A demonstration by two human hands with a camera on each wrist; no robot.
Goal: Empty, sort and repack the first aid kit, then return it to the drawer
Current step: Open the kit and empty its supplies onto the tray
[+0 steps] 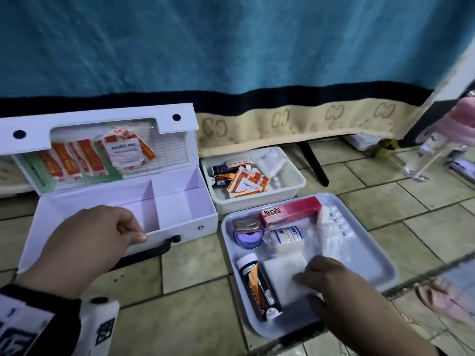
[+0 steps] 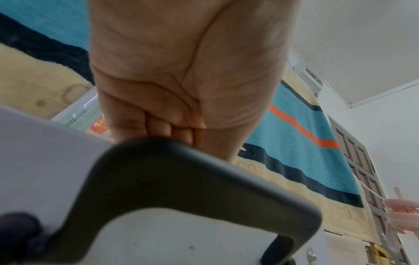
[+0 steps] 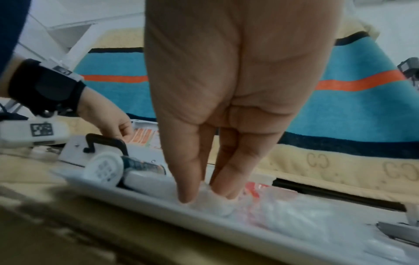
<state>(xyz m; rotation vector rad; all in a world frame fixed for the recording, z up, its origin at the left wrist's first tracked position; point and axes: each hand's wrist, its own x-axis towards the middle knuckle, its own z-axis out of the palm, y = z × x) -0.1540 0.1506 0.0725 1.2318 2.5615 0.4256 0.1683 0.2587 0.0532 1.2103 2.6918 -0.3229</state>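
The white first aid kit stands open on the tiled floor, both compartments bare, with alcohol pads tucked in its raised lid. My left hand grips the kit's front rim above the black handle, fingers curled over the edge. To the right, a grey tray holds a Bacidin box, a bandage roll, a tape roll, an orange tube and a white gauze pad. My right hand pinches the gauze pad between thumb and fingers.
A white bin behind the tray holds more alcohol pads and small bottles. A teal blanket hangs down behind everything, with a black leg under it. A clear bottle stands at the far right.
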